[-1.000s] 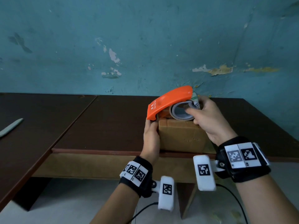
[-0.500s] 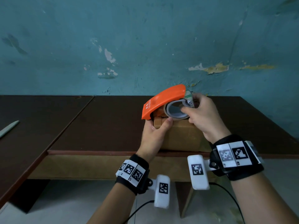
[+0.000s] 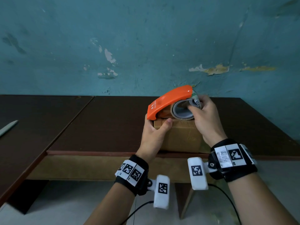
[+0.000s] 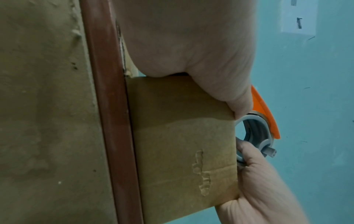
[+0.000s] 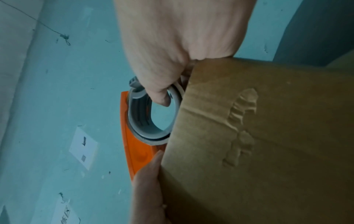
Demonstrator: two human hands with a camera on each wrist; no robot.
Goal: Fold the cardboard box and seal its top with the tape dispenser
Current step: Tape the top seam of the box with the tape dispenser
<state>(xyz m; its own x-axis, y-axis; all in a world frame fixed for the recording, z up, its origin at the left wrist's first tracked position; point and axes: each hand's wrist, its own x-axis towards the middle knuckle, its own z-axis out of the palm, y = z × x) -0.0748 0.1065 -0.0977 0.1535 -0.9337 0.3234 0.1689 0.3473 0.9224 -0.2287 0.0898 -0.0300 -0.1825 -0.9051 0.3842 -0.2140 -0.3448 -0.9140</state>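
A small brown cardboard box (image 3: 181, 137) stands at the front edge of the dark table (image 3: 105, 124). An orange tape dispenser (image 3: 168, 101) with a grey tape roll (image 3: 181, 111) lies on the box top, its nose at the box's left end. My right hand (image 3: 204, 117) grips the dispenser at the roll, thumb hooked inside the grey ring (image 5: 155, 115). My left hand (image 3: 155, 132) holds the box's left end, thumb pressed on the top front edge beside the dispenser's nose. The box's front face (image 4: 184, 151) shows a dent. The top flaps are hidden under the dispenser.
A second dark table (image 3: 32, 127) adjoins on the left, with a pale flat tool (image 3: 8, 129) lying near its left edge. A teal wall (image 3: 146, 46) rises right behind the tables. Below the table front is a beige apron (image 3: 81, 166) and pale floor.
The dispenser has slid left and slightly toward me along the box top. My left thumb came up onto the box's top edge near the dispenser's nose; before, that hand lay flat on the side.
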